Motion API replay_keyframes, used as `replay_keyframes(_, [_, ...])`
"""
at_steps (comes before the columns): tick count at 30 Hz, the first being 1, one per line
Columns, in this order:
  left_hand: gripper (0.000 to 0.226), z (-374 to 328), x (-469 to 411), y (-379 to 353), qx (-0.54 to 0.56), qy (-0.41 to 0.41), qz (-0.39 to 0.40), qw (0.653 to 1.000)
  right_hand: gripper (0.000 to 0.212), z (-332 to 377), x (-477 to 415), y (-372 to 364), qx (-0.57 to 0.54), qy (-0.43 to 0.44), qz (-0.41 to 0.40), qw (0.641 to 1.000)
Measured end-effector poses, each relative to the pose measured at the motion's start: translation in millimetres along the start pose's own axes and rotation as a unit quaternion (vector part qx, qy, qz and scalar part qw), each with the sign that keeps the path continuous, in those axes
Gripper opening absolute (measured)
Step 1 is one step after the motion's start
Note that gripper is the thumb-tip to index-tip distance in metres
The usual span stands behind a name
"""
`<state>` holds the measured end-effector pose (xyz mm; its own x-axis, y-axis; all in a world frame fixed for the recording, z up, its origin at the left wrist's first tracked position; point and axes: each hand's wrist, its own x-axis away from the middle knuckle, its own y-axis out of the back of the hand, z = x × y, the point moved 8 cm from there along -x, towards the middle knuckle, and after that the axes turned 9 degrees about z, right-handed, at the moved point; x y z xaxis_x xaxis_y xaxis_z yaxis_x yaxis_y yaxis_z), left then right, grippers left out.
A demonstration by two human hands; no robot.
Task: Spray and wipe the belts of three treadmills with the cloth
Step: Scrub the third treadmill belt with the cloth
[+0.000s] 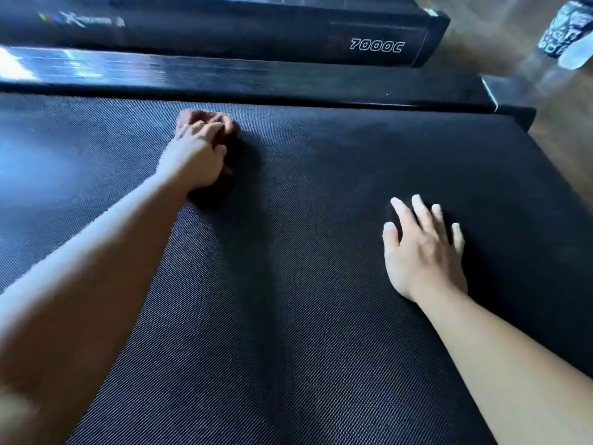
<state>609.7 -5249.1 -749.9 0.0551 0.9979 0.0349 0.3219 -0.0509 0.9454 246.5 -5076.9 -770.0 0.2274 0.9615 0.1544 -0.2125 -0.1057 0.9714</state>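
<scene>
Left hand (195, 155) grips the bunched brown cloth (231, 126), pressed onto the belt (305, 300) at its far edge, just beside the side rail (288, 81). Right hand (423, 252) lies flat with fingers spread, holding nothing, closer to the body and toward the belt's end. The belt runs long left to right, so the wipe likely goes sideways. A blurred bottle (564, 30) stands beyond the rail, nearer the right hand.

Left arm (96, 268): bare, stretched far forward | left hand (197, 154): palm down, fingers curled over a bunched cloth (205, 118) | right arm (513, 364): bare, reaching forward | right hand (423, 252): palm down, fingers straight and spread, holding nothing
</scene>
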Motion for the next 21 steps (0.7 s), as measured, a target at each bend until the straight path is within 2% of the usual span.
replay_keyframes(5, [0.058, -32.4, -57.6, -12.4, -0.007, 0.039, 0.027, 0.999, 0.052, 2.1, -0.3, 0.1, 0.0, 0.001, -0.003, 1.0])
replay_keyframes(10, [0.062, -125.0, -61.6, -45.3, -0.029, -0.038, 0.064, 0.997, 0.052, -0.7, 0.0, -0.5, -0.005, -0.002, 0.004, 1.0])
replay_keyframes(15, [0.064, -208.5, 0.8, -73.4, -0.053, -0.192, 0.078, 0.977, 0.052, -0.2, -0.7, 1.2, -0.011, -0.001, -0.002, 1.0])
replay_keyframes(18, [0.055, -205.9, 51.2, -74.1, -0.022, -0.232, 0.076, 0.97, 0.051, 0.0, 0.2, 1.7, -0.01, -0.001, 0.001, 1.0])
replay_keyframes(21, [0.057, -171.8, 99.5, -65.2, -0.012, -0.23, 0.077, 0.97, 0.051, 0.8, 1.3, 2.0, -0.014, 0.0, 0.001, 1.0])
